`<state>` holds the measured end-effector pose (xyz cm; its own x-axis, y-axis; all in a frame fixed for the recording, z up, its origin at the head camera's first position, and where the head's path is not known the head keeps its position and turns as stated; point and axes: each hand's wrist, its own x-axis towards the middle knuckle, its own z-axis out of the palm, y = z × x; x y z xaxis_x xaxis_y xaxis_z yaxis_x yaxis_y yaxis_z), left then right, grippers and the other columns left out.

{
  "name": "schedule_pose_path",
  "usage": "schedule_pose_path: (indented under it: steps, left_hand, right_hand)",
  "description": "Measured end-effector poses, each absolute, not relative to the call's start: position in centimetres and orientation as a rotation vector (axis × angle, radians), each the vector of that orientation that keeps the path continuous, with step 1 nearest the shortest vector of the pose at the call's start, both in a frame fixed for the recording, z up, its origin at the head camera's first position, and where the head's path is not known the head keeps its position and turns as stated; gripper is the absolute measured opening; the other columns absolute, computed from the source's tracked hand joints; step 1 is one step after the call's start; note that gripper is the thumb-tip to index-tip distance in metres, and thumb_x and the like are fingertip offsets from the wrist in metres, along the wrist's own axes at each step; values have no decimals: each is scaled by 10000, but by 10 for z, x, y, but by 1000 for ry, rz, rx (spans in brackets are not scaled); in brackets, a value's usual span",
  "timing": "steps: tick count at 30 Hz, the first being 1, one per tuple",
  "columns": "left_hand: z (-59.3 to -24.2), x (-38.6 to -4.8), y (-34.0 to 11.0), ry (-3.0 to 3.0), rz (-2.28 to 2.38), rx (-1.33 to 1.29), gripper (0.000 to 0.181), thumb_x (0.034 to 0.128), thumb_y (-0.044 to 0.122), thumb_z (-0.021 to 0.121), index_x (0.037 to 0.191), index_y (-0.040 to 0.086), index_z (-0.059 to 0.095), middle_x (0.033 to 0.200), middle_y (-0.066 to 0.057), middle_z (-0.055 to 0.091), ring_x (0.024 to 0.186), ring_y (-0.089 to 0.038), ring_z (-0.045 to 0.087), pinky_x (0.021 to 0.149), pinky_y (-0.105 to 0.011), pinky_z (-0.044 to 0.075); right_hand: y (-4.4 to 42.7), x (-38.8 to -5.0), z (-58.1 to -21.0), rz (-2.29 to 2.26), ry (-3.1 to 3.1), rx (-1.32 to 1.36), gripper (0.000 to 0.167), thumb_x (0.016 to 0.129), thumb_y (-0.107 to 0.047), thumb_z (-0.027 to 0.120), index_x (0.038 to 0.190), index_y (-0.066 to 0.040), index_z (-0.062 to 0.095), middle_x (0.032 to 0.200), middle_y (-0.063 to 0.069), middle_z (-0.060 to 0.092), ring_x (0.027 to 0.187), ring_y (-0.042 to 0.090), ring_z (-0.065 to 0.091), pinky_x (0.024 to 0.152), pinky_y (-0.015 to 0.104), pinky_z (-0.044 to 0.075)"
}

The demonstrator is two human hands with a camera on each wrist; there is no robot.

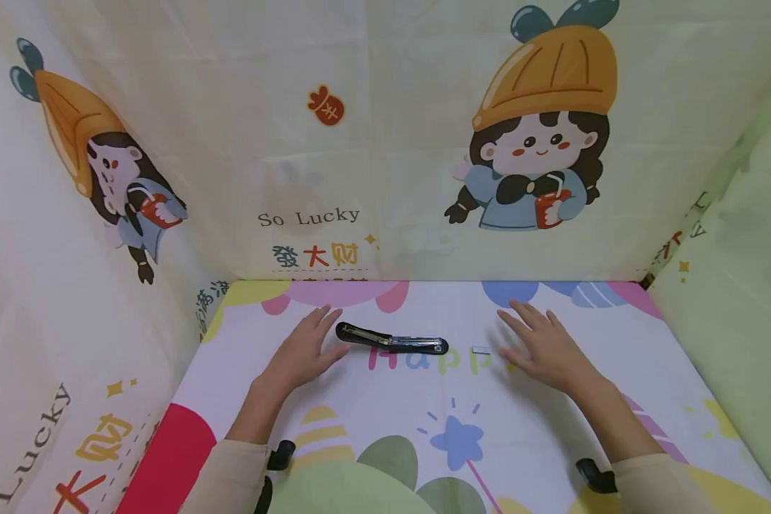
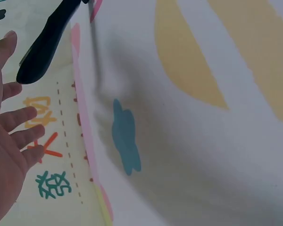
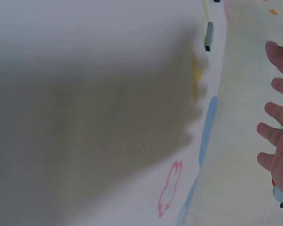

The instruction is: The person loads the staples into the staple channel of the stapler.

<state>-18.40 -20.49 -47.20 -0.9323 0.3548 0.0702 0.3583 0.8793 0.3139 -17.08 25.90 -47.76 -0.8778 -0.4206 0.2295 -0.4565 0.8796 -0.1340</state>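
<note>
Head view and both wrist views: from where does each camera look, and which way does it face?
Head: worn on the head, facing forward and down over the table; left hand, right hand and forearms show.
Left wrist: worn there, facing the table; that hand shows at the left edge.
Right wrist: worn there, facing the table; that hand shows at the right edge.
Shared: head and left wrist both show the black stapler.

Head view softly, evenly lit; wrist views dimmer; broad soft-edged shadow (image 3: 122, 117) darkens tabletop (image 3: 85, 23) in right one.
</note>
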Motion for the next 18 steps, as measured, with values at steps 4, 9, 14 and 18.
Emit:
schedule_pose_path:
  steps: [4, 9, 14, 18]
  left_hand:
    - [-477, -184, -203, -3023, -622, -563, 753, 874, 496, 655, 1496, 188, 362, 1533, -89, 384, 1425, -301, 341, 1140, -512, 348]
    - [-481, -186, -199, -2984, -751, -536, 701, 828, 393, 751, 1426, 162, 466, 1437, -70, 508, 1349, -281, 446, 1110, -487, 396]
    - [-482, -188, -197, -2914, -930, -495, 635, 799, 249, 795, 1368, 153, 530, 1371, -66, 570, 1301, -276, 508, 1083, -484, 427]
    - [-483, -191, -194, -2873, -1062, -464, 578, 793, 172, 798, 1324, 147, 571, 1304, -65, 623, 1244, -262, 560, 1059, -482, 450]
  right_hand:
    - [256, -174, -489, 367, -2779, 788, 673, 808, -398, 753, 1392, -157, 520, 1454, 148, 478, 1307, 370, 469, 1030, 632, 376]
    - [249, -173, -495, 459, -2889, 767, 685, 811, -396, 759, 1407, -171, 506, 1439, 109, 503, 1303, 358, 475, 1053, 573, 403]
    - [244, -174, -496, 576, -2969, 724, 670, 818, -380, 763, 1405, -177, 511, 1416, 92, 524, 1306, 346, 472, 1060, 555, 416]
    - [243, -178, -499, 657, -2972, 720, 657, 813, -339, 775, 1390, -151, 524, 1388, 108, 545, 1289, 344, 489, 1056, 542, 423]
